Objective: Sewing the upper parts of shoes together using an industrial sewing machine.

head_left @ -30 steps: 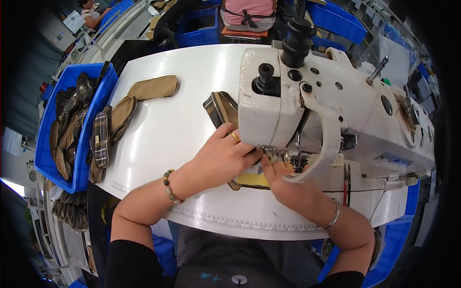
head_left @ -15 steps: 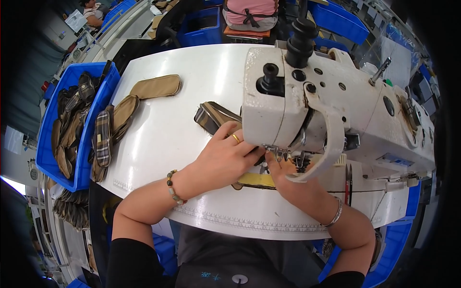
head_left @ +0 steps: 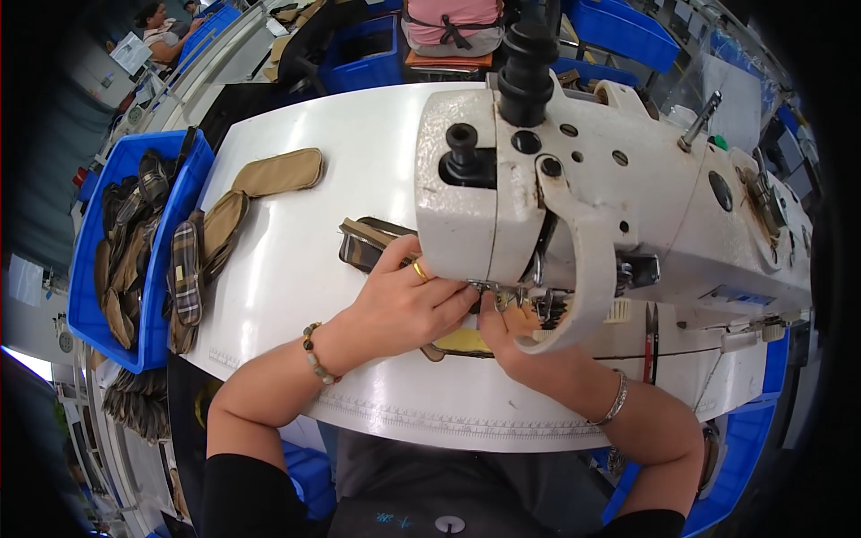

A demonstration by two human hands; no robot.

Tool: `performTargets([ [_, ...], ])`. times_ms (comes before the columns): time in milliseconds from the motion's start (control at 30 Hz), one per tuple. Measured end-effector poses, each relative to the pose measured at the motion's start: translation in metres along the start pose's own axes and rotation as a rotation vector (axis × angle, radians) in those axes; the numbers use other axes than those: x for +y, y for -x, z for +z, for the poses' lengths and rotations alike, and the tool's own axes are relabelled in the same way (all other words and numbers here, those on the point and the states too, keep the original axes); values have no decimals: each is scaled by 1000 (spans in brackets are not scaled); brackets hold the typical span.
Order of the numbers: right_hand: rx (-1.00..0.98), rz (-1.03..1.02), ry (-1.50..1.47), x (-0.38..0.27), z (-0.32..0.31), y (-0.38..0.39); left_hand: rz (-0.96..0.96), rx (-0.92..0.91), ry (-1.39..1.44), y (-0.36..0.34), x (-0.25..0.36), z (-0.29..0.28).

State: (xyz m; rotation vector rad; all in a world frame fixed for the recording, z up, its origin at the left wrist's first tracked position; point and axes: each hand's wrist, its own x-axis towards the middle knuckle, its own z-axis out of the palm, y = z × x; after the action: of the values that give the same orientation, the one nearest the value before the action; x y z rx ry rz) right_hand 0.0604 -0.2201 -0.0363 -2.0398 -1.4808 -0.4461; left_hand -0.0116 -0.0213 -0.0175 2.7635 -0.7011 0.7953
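My left hand [head_left: 402, 305] is by the sewing machine's [head_left: 511, 197] presser foot, its fingers bent and pressed together on a zippered pouch piece [head_left: 363, 244] of brown and dark plaid cloth. The piece stretches out past the left hand on the far side. On the near side, a yellow part with a dark edge [head_left: 465, 342] lies under both hands. Close to the needle, my right hand [head_left: 525, 341] has its thumb and fingers closed at the same work. Its fingertips are partly hidden by the machine head, so the exact grip is hard to see.
Left on the white table [head_left: 296, 242] lie a flat tan piece [head_left: 280, 172] and a stack of plaid and tan pieces [head_left: 188, 269]. A blue bin [head_left: 85, 296] full of such pieces stands beside them. Dark tweezers [head_left: 651, 345] lie right of my right hand.
The view has shifted slightly, so the machine and table appear farther left. The far end of the pouch piece has turned, showing more zipper. Both hands stay at the presser foot.
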Motion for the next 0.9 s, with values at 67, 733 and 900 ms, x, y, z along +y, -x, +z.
performTargets([
  [67, -20, -37, 16, 1, -5, -4, -13, -3, -6, 2, 1, 0],
  [733, -131, -186, 272, -13, -12, 10, 78, -164, -105, -5, 10, -15],
  [900, -179, -215, 252, -16, -19, 7, 79, -194, -125, -11, 14, -22],
])
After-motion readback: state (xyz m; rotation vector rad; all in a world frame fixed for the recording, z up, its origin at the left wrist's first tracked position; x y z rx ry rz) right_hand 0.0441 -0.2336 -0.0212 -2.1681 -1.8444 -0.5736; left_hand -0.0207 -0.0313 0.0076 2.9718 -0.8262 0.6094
